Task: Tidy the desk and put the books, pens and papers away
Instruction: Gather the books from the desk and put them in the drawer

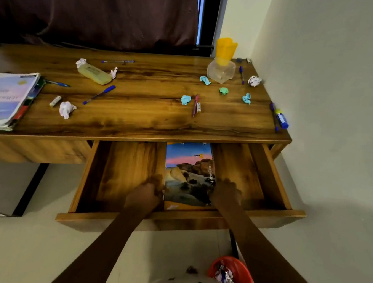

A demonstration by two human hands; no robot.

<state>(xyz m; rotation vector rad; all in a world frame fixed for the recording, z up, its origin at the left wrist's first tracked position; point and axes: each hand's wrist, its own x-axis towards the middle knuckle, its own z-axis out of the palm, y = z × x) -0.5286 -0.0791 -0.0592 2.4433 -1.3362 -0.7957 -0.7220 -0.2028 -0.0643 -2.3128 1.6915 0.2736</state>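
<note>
A notebook point(188, 175) with a landscape cover lies flat in the open wooden drawer point(276, 183). My left hand point(146, 195) grips its left edge and my right hand point(227, 193) grips its right edge, fingers curled. A stack of books point(3, 99) sits at the desk's left end. Several pens lie on the desk point(138, 114): a blue one point(99, 94), a pink one point(195, 105), another point(118, 61) at the back. Crumpled papers, white point(66, 109) and blue point(185, 100), are scattered about.
A yellow pen holder point(225, 51) stands on a clear container point(221, 72) at the back right. A pale yellow case point(94, 73) lies left of centre. A glue stick point(281, 119) rests near the right edge. A red bin point(240, 279) with scraps stands on the floor.
</note>
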